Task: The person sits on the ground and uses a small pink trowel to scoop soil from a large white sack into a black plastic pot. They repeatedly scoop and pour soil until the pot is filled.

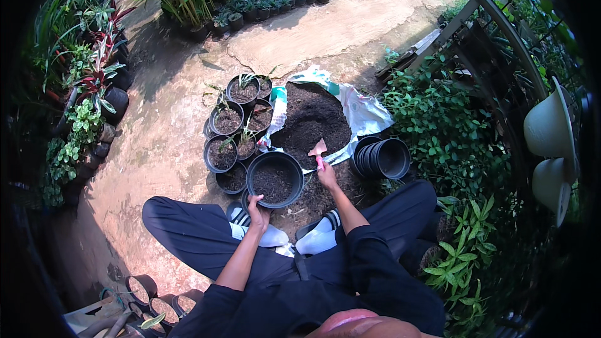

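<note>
My left hand [257,211] grips the near rim of a round black plant pot [294,195], which is partly filled with dark soil. In my right hand [327,177] is the pink handle of a small hand trowel [318,149]. Its blade lies at the near edge of a heap of dark soil [313,116]. That soil sits in an opened white plastic sack [363,109] with green patches, spread on the ground. To the left of the sack, several smaller black pots [226,119] stand close together, some holding soil and thin young plants.
A stack of black pots [391,158] lies tipped over right of the sack. Leafy bushes [438,100] and two pale hats [551,122] are at the right. Rows of potted plants [94,97] line the left side. More soil-filled pots [164,308] stand at lower left.
</note>
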The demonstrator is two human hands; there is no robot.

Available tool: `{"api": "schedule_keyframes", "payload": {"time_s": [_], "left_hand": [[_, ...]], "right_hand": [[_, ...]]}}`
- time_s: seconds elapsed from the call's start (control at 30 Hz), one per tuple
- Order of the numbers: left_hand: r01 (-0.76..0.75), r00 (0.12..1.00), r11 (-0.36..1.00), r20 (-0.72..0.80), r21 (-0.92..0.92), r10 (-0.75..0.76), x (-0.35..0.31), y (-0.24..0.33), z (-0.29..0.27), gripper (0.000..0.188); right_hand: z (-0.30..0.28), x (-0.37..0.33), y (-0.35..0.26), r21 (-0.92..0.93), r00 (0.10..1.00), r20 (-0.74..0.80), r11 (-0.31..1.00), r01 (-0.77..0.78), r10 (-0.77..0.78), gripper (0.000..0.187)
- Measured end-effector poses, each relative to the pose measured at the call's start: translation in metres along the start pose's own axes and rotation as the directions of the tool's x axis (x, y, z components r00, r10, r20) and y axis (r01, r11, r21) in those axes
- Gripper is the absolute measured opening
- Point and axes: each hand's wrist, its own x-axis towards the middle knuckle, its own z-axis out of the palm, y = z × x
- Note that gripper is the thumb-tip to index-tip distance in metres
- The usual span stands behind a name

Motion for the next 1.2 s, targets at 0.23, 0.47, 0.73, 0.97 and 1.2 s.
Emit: {"api": "schedule_keyframes", "payload": {"time_s": [0.23,0.47,0.73,0.97,1.2], "left_hand": [[0.005,1.0,1.0,0.009,0.011,-0.005,0.0,0.001,-0.008,0.04],[-0.001,0.997,0.998,0.079,-0.063,0.006,-0.001,0.003,-0.006,0.047],[-0.009,0.997,0.996,0.077,-0.089,0.016,-0.002,0.003,0.007,0.049],[-0.171,0.984,0.982,-0.06,-0.079,0.166,-0.01,-0.006,0.043,0.054],[-0.185,0.976,0.98,-0.127,-0.07,0.175,-0.013,-0.025,0.06,0.045]], "right_hand": [[0.011,0.008,0.0,0.514,0.979,0.128,0.833,-0.203,0.159,0.023],[-0.009,-0.01,-0.036,0.585,0.978,0.042,0.788,-0.19,0.205,0.024],[-0.05,-0.032,-0.101,0.578,0.995,-0.098,0.813,0.069,-0.015,0.03],[-0.089,-0.094,-0.178,0.491,0.962,-0.243,0.838,0.236,-0.128,0.034],[-0.113,-0.152,-0.201,0.46,0.943,-0.285,0.838,0.293,-0.174,0.029]]}}
